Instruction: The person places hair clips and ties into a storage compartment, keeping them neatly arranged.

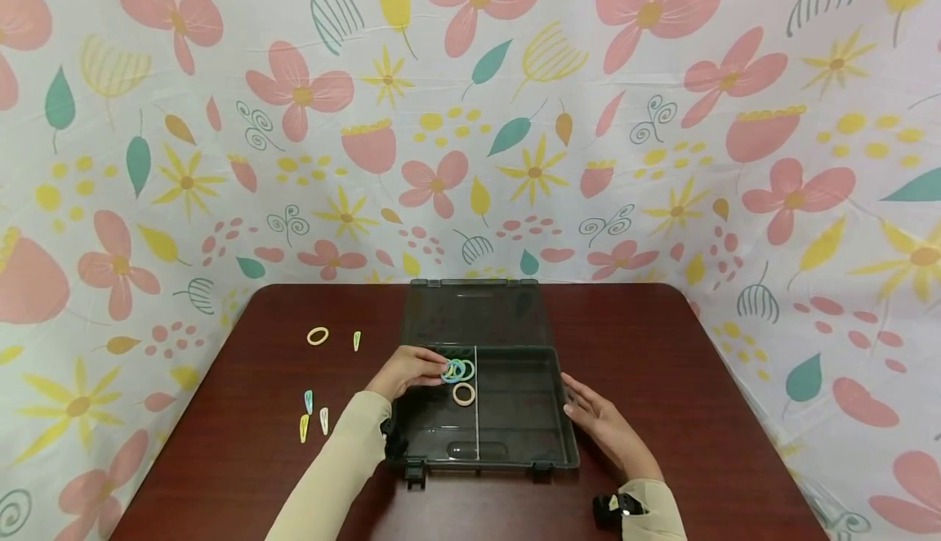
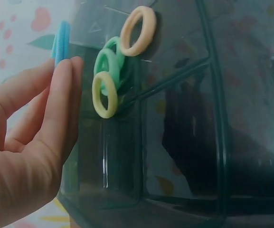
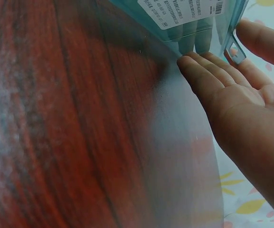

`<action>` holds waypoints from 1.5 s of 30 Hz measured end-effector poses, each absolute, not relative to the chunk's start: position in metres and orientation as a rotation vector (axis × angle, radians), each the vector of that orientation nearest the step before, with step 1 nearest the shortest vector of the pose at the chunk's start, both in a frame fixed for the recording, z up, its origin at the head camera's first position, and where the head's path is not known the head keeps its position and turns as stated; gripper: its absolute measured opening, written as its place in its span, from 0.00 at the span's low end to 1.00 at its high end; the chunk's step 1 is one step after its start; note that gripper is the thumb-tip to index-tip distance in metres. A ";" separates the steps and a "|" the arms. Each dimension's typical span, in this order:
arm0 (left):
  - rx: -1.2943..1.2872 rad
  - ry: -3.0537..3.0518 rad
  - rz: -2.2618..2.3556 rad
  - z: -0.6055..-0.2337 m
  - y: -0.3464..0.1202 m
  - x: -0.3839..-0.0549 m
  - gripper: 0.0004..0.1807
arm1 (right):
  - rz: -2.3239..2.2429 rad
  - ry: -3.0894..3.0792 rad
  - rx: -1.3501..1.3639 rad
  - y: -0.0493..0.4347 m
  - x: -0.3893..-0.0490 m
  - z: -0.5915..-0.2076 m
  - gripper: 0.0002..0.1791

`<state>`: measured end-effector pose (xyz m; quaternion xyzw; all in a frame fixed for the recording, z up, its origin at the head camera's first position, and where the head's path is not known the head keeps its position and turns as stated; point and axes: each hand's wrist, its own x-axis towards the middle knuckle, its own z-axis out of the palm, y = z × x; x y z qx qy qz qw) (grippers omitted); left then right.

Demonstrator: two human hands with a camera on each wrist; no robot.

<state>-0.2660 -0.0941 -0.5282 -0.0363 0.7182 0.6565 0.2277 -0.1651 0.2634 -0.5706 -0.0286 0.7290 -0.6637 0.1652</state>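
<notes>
My left hand (image 1: 412,368) is over the left compartment of a dark see-through box (image 1: 515,410), thumb and fingertips pinching a blue hair tie (image 2: 62,42). Below in that compartment are green hair ties (image 2: 107,64), a yellow hair tie (image 2: 104,95) and a peach hair tie (image 1: 464,395). The box lid (image 1: 476,312) is folded back flat. At the box's right wall, my right hand (image 1: 599,422) rests its nearly straight fingers (image 3: 201,76) against the plastic. The thumb (image 3: 265,42) stands apart from them.
Left of the box on the dark red table (image 1: 698,377) lie a yellow hair tie (image 1: 318,336), a green hair clip (image 1: 356,341), a blue clip (image 1: 309,401), a white clip (image 1: 323,420) and a yellow clip (image 1: 304,428). A floral cloth (image 1: 470,132) hangs behind the table.
</notes>
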 end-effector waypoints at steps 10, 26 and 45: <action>-0.058 2.075 1.677 -0.533 -0.083 -0.262 0.12 | -1.873 2.102 -0.127 0.262 -0.165 -0.571 0.35; -0.111 2.143 1.555 -0.534 -0.080 -0.262 0.11 | -1.889 2.076 -0.128 0.262 -0.165 -0.570 0.35; -0.074 2.137 1.513 -0.535 -0.082 -0.263 0.10 | -1.861 2.108 -0.167 0.261 -0.163 -0.566 0.35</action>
